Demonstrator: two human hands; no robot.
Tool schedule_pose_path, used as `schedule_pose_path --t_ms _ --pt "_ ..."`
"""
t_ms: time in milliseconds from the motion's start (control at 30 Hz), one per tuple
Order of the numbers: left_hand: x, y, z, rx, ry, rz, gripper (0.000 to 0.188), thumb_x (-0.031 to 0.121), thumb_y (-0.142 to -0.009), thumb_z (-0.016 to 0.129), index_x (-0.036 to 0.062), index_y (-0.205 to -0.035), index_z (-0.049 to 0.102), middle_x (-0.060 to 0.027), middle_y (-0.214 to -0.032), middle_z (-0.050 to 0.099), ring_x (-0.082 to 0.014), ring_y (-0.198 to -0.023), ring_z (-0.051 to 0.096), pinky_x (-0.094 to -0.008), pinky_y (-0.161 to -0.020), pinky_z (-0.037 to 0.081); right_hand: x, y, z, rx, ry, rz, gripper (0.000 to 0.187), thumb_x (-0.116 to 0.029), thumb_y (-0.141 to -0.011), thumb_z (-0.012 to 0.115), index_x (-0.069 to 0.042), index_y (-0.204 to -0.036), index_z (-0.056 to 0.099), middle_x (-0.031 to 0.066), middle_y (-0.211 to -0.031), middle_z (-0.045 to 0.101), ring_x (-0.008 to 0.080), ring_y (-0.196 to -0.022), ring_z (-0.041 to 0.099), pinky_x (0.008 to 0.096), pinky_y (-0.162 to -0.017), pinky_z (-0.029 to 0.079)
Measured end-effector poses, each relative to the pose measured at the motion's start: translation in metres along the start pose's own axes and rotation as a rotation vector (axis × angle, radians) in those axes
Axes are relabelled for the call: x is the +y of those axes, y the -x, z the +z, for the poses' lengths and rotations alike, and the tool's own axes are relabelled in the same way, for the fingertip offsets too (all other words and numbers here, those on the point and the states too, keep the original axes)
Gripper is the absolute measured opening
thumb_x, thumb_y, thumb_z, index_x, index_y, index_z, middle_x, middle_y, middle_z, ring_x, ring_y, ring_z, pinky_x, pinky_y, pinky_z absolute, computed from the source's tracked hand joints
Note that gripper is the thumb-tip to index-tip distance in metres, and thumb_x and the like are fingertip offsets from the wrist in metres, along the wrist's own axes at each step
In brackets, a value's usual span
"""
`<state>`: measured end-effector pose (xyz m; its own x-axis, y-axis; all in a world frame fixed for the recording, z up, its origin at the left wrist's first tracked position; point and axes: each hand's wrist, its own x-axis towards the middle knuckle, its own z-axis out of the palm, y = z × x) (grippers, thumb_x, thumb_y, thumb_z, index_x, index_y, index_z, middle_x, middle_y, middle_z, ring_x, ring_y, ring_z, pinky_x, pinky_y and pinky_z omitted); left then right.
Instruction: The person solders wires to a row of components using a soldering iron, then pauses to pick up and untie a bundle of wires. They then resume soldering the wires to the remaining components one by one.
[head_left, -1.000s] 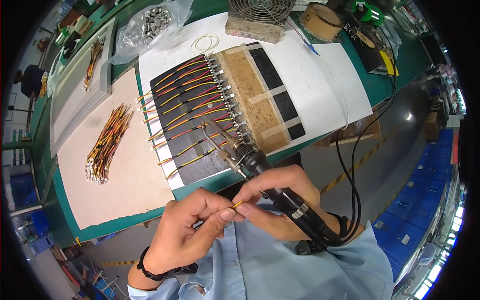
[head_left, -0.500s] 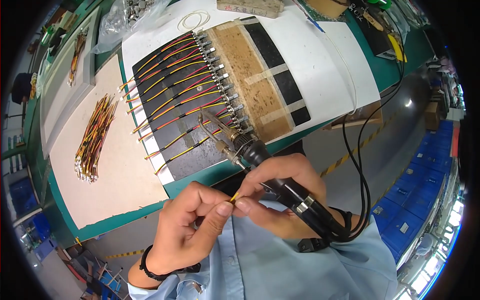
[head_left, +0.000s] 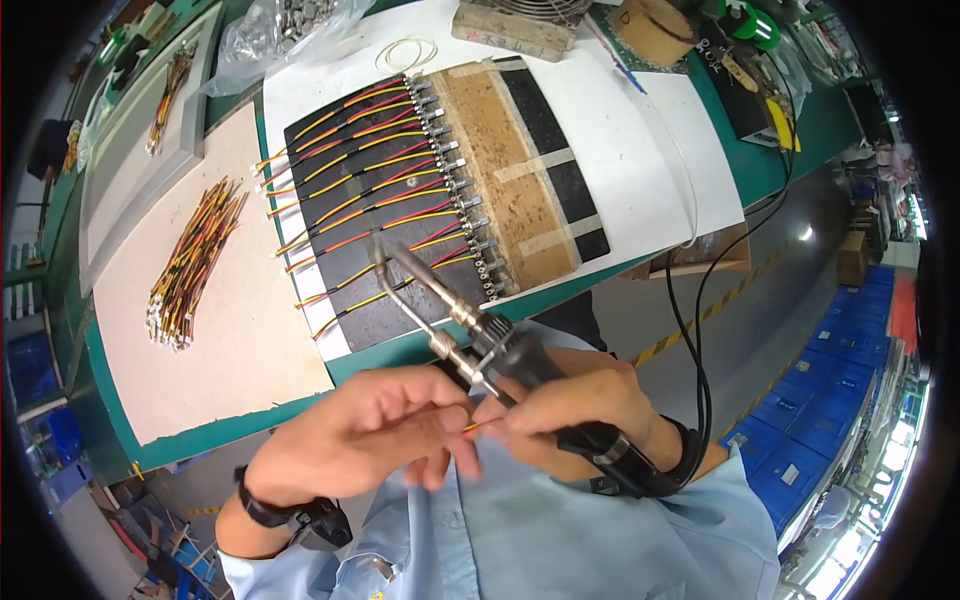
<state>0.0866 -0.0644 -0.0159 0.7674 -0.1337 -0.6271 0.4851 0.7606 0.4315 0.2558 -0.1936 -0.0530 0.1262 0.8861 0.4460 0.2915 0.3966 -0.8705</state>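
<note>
My right hand (head_left: 585, 405) is wrapped round a black soldering iron (head_left: 525, 365) with a thin metal feed tube beside its tip. The tip points up and left, above the lower part of a black board (head_left: 375, 315). My left hand (head_left: 365, 430) meets the right fingertips in front of my body, closed on a short yellow-and-red wire (head_left: 470, 428); its lower fingers are blurred. The wire's far end is hidden by the right fingers. Red, yellow and black wires (head_left: 345, 212) lie in rows across the board, reaching a line of small metal connectors (head_left: 455, 165).
A wire bundle (head_left: 195, 265) lies on a pale board (head_left: 120, 370) at left. Beyond the connectors runs a tan cork strip (head_left: 500, 170). A plastic bag of metal parts (head_left: 285, 35) and a wooden block (head_left: 515, 30) are at the back. Black cables (head_left: 703, 350) hang at right.
Both hands still meet at the wire. My left hand has turned flatter and shifted left. The soldering iron's tip has moved slightly left and down in view, and the whole view has shifted a little.
</note>
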Motion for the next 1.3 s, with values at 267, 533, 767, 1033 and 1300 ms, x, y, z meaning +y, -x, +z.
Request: schedule_pose_path --t_ms 267,533,767,1033,1300 --pt "-0.022 0.012 0.029 0.437 -0.892 0.658 0.007 0.002 -0.087 0.064 -0.0014 -0.09 0.058 -0.0075 -0.077 0.066 -0.0075 -0.065 0.058 -0.0218 -0.057 0.047 -0.024 -0.003 0.004 0.16 -0.153 0.273 0.028 0.007 -0.076 0.07 0.002 -0.097 0.052 0.0138 -0.081 0.065 0.0177 -0.076 0.066 0.0269 -0.062 0.054" --pt "-0.042 -0.005 0.028 0.605 -0.578 0.77 0.01 0.003 -0.089 0.063 -0.0025 -0.093 0.055 -0.0057 -0.077 0.063 -0.0054 -0.067 0.056 -0.019 -0.058 0.044 -0.006 -0.005 0.006 0.105 -0.198 0.188 0.03 0.007 -0.076 0.069 0.002 -0.098 0.051 0.0129 -0.085 0.065 0.0154 -0.075 0.067 0.0259 -0.063 0.054" --pt "-0.026 -0.006 0.029 0.611 -0.38 0.573 0.01 0.004 -0.09 0.061 -0.0016 -0.093 0.054 -0.002 -0.074 0.06 -0.0036 -0.065 0.052 -0.0166 -0.058 0.041 0.007 -0.001 -0.004 0.18 -0.125 0.249 0.03 0.005 -0.077 0.07 0.001 -0.101 0.052 0.0116 -0.084 0.066 0.0141 -0.068 0.065 0.0245 -0.061 0.052" --pt "-0.03 -0.008 0.033 0.599 -0.408 0.653 0.012 0.007 -0.091 0.06 -0.0031 -0.09 0.054 -0.0045 -0.076 0.06 -0.0075 -0.065 0.056 -0.0197 -0.06 0.045 -0.006 -0.003 0.005 0.24 -0.265 0.25 0.031 0.001 -0.078 0.071 -0.001 -0.103 0.053 0.0096 -0.083 0.066 0.0129 -0.068 0.062 0.0245 -0.06 0.049" --pt "-0.024 -0.013 0.035 0.599 -0.293 0.56 0.009 0.006 -0.092 0.06 -0.002 -0.093 0.054 -0.0016 -0.074 0.06 -0.0031 -0.065 0.051 -0.0165 -0.058 0.04 -0.005 0.003 0.006 0.255 -0.169 0.375 0.023 0.002 -0.077 0.071 0.0 -0.095 0.057 0.0094 -0.076 0.065 0.012 -0.067 0.061 0.0246 -0.06 0.049"
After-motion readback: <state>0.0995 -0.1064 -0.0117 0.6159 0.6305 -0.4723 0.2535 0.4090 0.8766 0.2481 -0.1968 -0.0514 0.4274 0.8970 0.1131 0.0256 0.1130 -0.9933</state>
